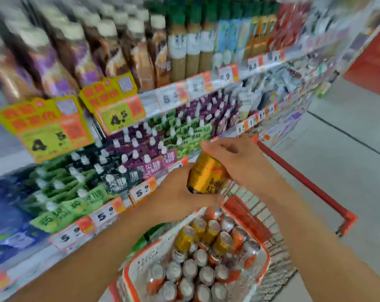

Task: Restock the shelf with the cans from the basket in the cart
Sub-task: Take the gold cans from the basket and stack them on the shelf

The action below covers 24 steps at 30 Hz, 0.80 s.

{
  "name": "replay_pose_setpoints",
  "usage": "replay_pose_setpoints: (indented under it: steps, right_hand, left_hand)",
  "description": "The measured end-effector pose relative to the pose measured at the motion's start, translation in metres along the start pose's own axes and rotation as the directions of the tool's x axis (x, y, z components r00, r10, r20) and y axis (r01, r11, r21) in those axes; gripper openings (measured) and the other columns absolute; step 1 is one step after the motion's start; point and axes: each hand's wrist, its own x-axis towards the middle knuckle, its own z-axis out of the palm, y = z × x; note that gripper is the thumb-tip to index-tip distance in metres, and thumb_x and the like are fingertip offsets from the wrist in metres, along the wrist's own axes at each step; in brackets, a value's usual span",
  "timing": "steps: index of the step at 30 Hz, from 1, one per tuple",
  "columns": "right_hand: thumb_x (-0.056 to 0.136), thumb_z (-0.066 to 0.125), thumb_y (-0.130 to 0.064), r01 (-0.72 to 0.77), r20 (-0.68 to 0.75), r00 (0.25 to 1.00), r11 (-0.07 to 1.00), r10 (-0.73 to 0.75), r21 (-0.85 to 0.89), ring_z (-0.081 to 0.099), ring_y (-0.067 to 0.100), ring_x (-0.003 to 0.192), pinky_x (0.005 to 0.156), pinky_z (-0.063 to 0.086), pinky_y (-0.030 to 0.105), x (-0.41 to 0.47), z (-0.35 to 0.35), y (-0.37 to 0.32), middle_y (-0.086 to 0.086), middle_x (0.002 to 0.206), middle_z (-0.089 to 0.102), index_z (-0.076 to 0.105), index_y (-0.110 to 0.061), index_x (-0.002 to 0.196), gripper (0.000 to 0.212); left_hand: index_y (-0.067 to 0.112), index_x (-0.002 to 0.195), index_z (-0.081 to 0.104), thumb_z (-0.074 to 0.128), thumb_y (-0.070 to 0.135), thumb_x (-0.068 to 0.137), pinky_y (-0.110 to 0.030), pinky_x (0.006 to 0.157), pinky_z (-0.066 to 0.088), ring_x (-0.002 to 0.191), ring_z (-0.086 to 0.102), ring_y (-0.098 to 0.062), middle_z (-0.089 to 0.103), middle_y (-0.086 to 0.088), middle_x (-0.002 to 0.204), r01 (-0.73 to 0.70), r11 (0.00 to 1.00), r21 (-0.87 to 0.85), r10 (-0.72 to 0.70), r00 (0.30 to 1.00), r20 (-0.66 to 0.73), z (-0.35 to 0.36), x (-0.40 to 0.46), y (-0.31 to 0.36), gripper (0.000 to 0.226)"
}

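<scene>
A gold can (pixel 206 174) is held in the air above the cart, tilted, between both hands. My left hand (pixel 178 192) grips its lower end from the left, and my right hand (pixel 234 160) curls over its top from the right. Below them a red and white basket (pixel 130 273) sits in the red wire cart (pixel 271 225). It holds several gold cans (pixel 184 238) and several orange cans (pixel 206 275) standing on end. The shelf (pixel 110 212) runs along the left, blurred by motion.
The shelf's tiers carry green, purple and black spouted pouches (pixel 128 162), with bottles (pixel 123 49) above and price tags along the edges. The cart's red handle (pixel 304 182) crosses on the right. Grey aisle floor (pixel 348 138) lies to the right.
</scene>
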Motion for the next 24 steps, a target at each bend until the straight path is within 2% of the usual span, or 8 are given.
replay_pose_setpoints:
  steps: [3, 4, 6, 10, 14, 17, 20, 24]
  right_hand:
    - [0.095, 0.059, -0.048, 0.109, 0.011, 0.994, 0.987, -0.112, 0.120, 0.058, -0.001, 0.049, 0.047, 0.041, 0.009, 0.005, -0.027, -0.084, -0.016, 0.056, 0.063, 0.072, -0.021, 0.086, 0.032]
    - [0.092, 0.064, -0.046, 0.158, 0.007, 0.987, 0.978, -0.160, 0.138, 0.063, -0.004, 0.057, 0.052, 0.046, 0.009, 0.006, -0.032, -0.108, -0.021, 0.066, 0.068, 0.071, -0.030, 0.092, 0.017]
    - [0.082, 0.077, -0.041, 0.257, -0.039, 0.966, 0.954, -0.254, 0.157, 0.071, 0.003, 0.079, 0.069, 0.059, 0.022, 0.009, -0.036, -0.147, -0.015, 0.091, 0.073, 0.068, -0.033, 0.109, 0.029]
    - [0.076, 0.085, -0.041, 0.428, -0.094, 0.902, 0.902, -0.422, 0.056, 0.070, 0.012, 0.097, 0.080, 0.062, 0.033, 0.024, -0.053, -0.234, -0.006, 0.117, 0.067, 0.058, -0.031, 0.133, 0.064]
    - [0.072, 0.088, -0.037, 0.553, -0.107, 0.833, 0.813, -0.542, 0.184, 0.072, 0.004, 0.085, 0.066, 0.058, 0.020, 0.044, -0.059, -0.309, -0.009, 0.108, 0.072, 0.057, -0.031, 0.134, 0.070]
    - [0.076, 0.084, -0.037, 0.642, -0.186, 0.764, 0.704, -0.617, 0.303, 0.070, 0.001, 0.070, 0.060, 0.056, 0.021, 0.063, -0.056, -0.349, -0.016, 0.086, 0.076, 0.065, -0.036, 0.117, 0.045]
    - [0.088, 0.073, -0.043, 0.665, -0.194, 0.742, 0.667, -0.642, 0.336, 0.071, 0.002, 0.086, 0.070, 0.057, 0.025, 0.082, -0.050, -0.377, -0.017, 0.094, 0.075, 0.066, -0.036, 0.110, 0.024]
    - [0.098, 0.061, -0.040, 0.667, -0.207, 0.744, 0.690, -0.636, 0.279, 0.065, 0.003, 0.099, 0.079, 0.057, 0.024, 0.098, -0.044, -0.392, -0.016, 0.109, 0.067, 0.063, -0.026, 0.129, 0.034]
  left_hand:
    - [0.034, 0.109, 0.063, 0.089, 0.029, 0.070, -0.025, 0.078, 0.057, 0.091, 0.072, -0.009, 0.075, 0.011, 0.097, -0.055, 0.980, -0.192, 0.047, 0.998, -0.044, -0.047, -0.001, 0.067, 0.047]
    - [0.031, 0.111, 0.064, 0.089, 0.025, 0.069, -0.028, 0.080, 0.057, 0.095, 0.072, -0.013, 0.076, 0.008, 0.101, -0.093, 0.966, -0.242, 0.079, 0.995, -0.067, -0.063, 0.000, 0.086, 0.050]
    - [0.020, 0.116, 0.062, 0.080, 0.015, 0.070, -0.031, 0.082, 0.057, 0.098, 0.072, -0.020, 0.076, 0.000, 0.105, -0.148, 0.945, -0.290, 0.122, 0.987, -0.105, -0.089, -0.002, 0.122, 0.050]
    - [0.015, 0.114, 0.062, 0.087, 0.013, 0.069, -0.020, 0.066, 0.055, 0.076, 0.071, -0.008, 0.075, 0.007, 0.085, -0.260, 0.966, -0.004, 0.252, 0.938, -0.240, -0.142, -0.015, 0.206, 0.051]
    - [0.033, 0.104, 0.065, 0.081, 0.057, 0.053, -0.036, 0.080, 0.058, 0.083, 0.070, -0.005, 0.075, 0.012, 0.088, -0.264, 0.889, 0.373, 0.433, 0.750, -0.500, -0.200, -0.023, 0.267, 0.058]
    - [0.032, 0.112, 0.059, 0.082, 0.053, 0.060, -0.038, 0.081, 0.059, 0.087, 0.071, -0.010, 0.074, 0.010, 0.096, -0.318, 0.850, 0.421, 0.517, 0.659, -0.546, -0.239, -0.022, 0.301, 0.061]
    - [0.026, 0.110, 0.052, 0.078, 0.035, 0.081, -0.019, 0.064, 0.054, 0.082, 0.070, -0.005, 0.072, 0.007, 0.094, -0.365, 0.831, 0.421, 0.557, 0.569, -0.606, -0.273, -0.018, 0.328, 0.040]
    - [0.020, 0.124, 0.050, 0.074, 0.053, 0.080, -0.038, 0.082, 0.059, 0.097, 0.071, -0.018, 0.072, 0.000, 0.106, -0.308, 0.891, 0.334, 0.454, 0.642, -0.618, -0.318, 0.001, 0.342, 0.059]
